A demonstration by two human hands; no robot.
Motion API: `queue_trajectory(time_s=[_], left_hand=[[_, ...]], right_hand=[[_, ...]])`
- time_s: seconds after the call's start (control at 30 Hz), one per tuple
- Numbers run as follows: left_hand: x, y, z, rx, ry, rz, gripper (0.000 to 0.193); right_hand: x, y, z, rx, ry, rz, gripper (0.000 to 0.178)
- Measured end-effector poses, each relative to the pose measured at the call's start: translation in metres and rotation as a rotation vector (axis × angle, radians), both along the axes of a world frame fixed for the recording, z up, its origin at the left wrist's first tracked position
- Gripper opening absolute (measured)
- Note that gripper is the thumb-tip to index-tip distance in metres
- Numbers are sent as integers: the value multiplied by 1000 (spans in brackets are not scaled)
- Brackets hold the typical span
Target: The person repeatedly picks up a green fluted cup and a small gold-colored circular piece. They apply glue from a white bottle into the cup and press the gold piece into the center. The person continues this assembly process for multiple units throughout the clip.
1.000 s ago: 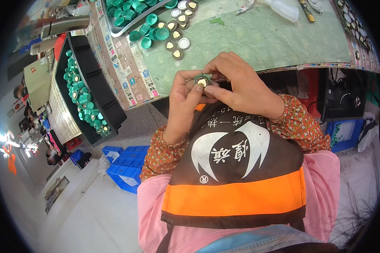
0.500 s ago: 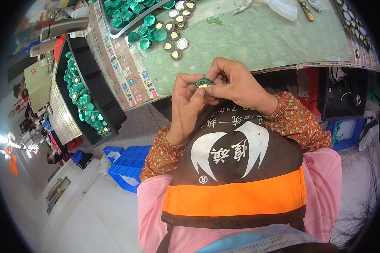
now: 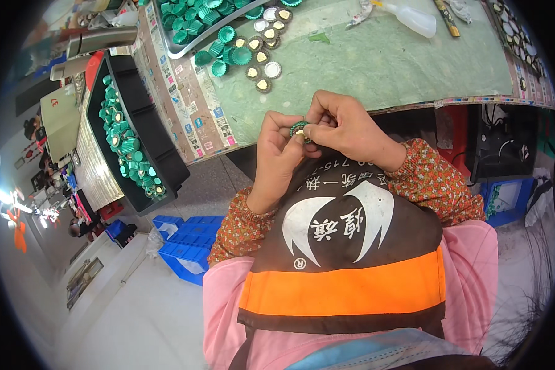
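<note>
Both of my hands meet just in front of the green table edge, over my brown and orange apron. My left hand (image 3: 276,154) pinches a small green ribbed cap (image 3: 298,129) from the left. My right hand (image 3: 345,126) presses on the same cap from the right with thumb and fingertips. A gold-coloured insert shows inside the cap. On the green table mat (image 3: 376,61) beyond my hands lie several loose green caps (image 3: 228,52) and round discs with gold centres (image 3: 262,68).
A metal tray (image 3: 188,28) of green caps sits at the table's far left. A black bin (image 3: 135,132) with more green caps stands to the left of the table. Blue crates (image 3: 188,243) rest on the floor below. A clear squeeze bottle (image 3: 413,18) lies at the back.
My hands have stayed at the same spot, with fingers shifting slightly around the green cap.
</note>
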State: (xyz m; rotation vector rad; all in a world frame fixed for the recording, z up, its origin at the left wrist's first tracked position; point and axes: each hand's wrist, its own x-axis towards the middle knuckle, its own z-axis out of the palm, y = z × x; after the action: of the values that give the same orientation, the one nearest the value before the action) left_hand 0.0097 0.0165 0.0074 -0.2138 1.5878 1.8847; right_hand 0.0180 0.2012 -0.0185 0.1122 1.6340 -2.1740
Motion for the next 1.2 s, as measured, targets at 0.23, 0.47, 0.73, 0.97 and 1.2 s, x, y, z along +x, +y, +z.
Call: queue_trajectory(time_s=[0.23, 0.47, 0.73, 0.97, 1.2], left_hand=[[-48, -76, 16, 285, 205, 315, 25], [-100, -159, 52, 866, 181, 704, 48], [-137, -84, 1, -821, 807, 217, 31], [-166, -75, -10, -1268, 1091, -76, 21], [-117, -38, 9, -366, 515, 140, 13]], right_hand=[[-22, 43, 14, 341, 329, -208, 16], [-45, 140, 16, 1448, 740, -612, 31], [-62, 148, -18, 1637, 788, -450, 41], [-65, 154, -25, 1541, 732, -466, 44], [-32, 101, 19, 572, 395, -524, 32]])
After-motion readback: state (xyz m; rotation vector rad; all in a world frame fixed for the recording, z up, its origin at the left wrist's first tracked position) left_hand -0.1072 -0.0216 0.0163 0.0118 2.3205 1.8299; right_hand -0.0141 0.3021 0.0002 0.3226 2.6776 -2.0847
